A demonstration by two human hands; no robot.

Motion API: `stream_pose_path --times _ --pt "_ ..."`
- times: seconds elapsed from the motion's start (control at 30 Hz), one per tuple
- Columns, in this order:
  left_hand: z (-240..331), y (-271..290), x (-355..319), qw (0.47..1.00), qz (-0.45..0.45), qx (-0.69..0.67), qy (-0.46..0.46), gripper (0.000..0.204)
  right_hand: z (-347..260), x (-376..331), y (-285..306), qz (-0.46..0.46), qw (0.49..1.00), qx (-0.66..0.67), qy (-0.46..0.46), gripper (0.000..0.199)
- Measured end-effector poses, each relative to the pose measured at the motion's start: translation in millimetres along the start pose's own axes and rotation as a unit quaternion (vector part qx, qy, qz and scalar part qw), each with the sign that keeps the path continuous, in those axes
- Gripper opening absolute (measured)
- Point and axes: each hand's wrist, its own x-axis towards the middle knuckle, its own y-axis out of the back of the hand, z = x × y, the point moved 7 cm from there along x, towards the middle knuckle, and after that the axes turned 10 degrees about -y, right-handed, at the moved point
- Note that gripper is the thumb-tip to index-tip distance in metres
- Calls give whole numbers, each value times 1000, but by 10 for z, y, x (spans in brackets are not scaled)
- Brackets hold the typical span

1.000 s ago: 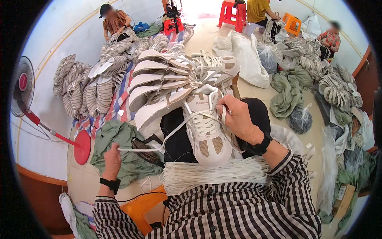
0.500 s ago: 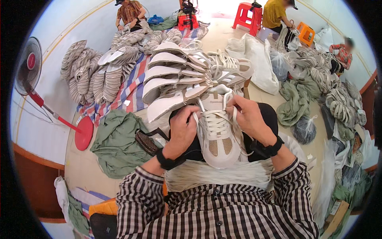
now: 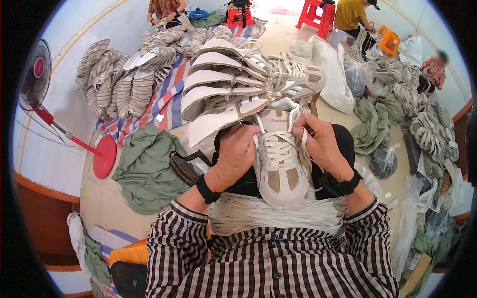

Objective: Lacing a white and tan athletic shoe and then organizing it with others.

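A white and beige shoe upper point(image 3: 282, 164) lies between my knees, toe toward me, with a cream lace criss-crossed through its eyelets. On its left side my left hand point(image 3: 237, 151) pinches one lace end near the collar. My right hand point(image 3: 320, 146) pinches the other end on the right side. Both hands are closed, fingertips close to the top eyelets. A bundle of loose pale laces point(image 3: 273, 213) rests across my lap under the toe. Just beyond my hands, a stack of matching shoe uppers point(image 3: 223, 94) leans to the left, joined to more laced ones point(image 3: 298, 74).
A red-based fan point(image 3: 105, 156) stands at left, by green cloth point(image 3: 149, 171). More bundled uppers point(image 3: 104, 84) lie on a striped sheet point(image 3: 169, 107). At right are a white sack point(image 3: 333, 82) and further piles point(image 3: 427, 129). Three people sit farther back, near red point(image 3: 316, 17) and orange stools point(image 3: 389, 40).
Both hands have drawn slightly inward at the shoe's collar, still pinching the lace ends. The whole view has shifted a little, moving the shoe and stack slightly right in the picture.
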Motion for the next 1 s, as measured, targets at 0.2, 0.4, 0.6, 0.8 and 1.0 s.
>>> stream_pose_path --times 0.2,0.4,0.6,0.8,1.0 --pt "-112 -82 21 994 -57 -35 86 8 20 -14 12 -2 1000 -15 -17 11" --pt "-463 -163 -165 948 -92 -211 219 10 129 15 20 -40 992 102 -57 11" --pt "-432 -155 -75 949 -150 -171 216 14 189 13 31 -36 994 85 -55 11" --pt "-135 -115 105 995 -100 -5 11 11 -122 14 12 19 994 -102 44 9" --pt "-309 8 -29 976 -204 -34 67 13 -145 47 107 -89 992 -61 67 13"
